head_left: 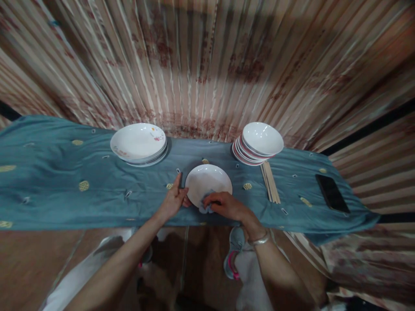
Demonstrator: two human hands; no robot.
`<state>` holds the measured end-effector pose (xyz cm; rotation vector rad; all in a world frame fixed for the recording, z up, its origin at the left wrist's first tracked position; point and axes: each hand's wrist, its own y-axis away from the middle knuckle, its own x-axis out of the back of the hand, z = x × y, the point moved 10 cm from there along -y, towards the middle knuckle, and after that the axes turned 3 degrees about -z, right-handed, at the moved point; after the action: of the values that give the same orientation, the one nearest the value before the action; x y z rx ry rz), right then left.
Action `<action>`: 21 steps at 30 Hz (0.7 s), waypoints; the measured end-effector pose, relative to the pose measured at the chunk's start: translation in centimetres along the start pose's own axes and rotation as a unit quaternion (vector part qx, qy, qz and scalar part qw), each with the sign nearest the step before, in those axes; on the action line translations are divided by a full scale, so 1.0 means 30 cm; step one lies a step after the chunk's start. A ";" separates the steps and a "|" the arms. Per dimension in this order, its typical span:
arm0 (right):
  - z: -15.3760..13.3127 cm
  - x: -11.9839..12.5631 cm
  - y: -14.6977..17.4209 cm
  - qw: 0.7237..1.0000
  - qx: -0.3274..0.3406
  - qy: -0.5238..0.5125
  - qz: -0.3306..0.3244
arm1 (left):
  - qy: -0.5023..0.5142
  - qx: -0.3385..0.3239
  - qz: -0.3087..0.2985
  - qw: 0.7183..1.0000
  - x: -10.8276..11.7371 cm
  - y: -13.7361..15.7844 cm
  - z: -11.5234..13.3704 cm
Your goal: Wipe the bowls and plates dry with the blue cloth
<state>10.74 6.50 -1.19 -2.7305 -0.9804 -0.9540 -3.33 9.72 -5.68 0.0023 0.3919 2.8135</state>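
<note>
A white bowl point(207, 179) is in front of me at the near middle of the table, its inside facing up. My left hand point(175, 198) grips its left side, thumb at the rim and index finger stretched out along the outside. Bunched in the fingers of my right hand point(225, 205) is a grey-blue cloth point(206, 208), pressed against the near inner side of the bowl. My fingers hide part of the cloth. Behind, to the right, rises a stack of white bowls point(259, 140) with reddish bands. Back left is a stack of white plates point(139, 142) with floral prints.
Several pale wooden chopsticks point(270, 183) lie just in front of the bowl stack. A black phone point(332, 193) rests near the right end. A blue-green patterned cloth point(97, 207) covers the narrow table; a pleated curtain point(194, 77) hangs close behind it.
</note>
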 end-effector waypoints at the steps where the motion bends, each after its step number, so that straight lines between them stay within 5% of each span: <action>1: 0.011 0.013 0.009 1.000 -0.010 0.024 0.009 | 0.001 -0.002 -0.002 1.000 0.000 -0.002 -0.002; 14: 0.112 0.122 0.004 0.949 -0.091 0.271 0.131 | -0.010 -0.010 0.000 1.000 0.005 -0.009 -0.016; 21: 0.089 0.156 -0.023 0.936 -0.028 0.278 0.212 | -0.012 0.001 -0.004 1.000 0.002 -0.002 -0.008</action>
<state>14.55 10.34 -0.66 -2.3247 -0.2564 -1.5340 -3.39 9.71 -5.94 0.0354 0.3892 2.8033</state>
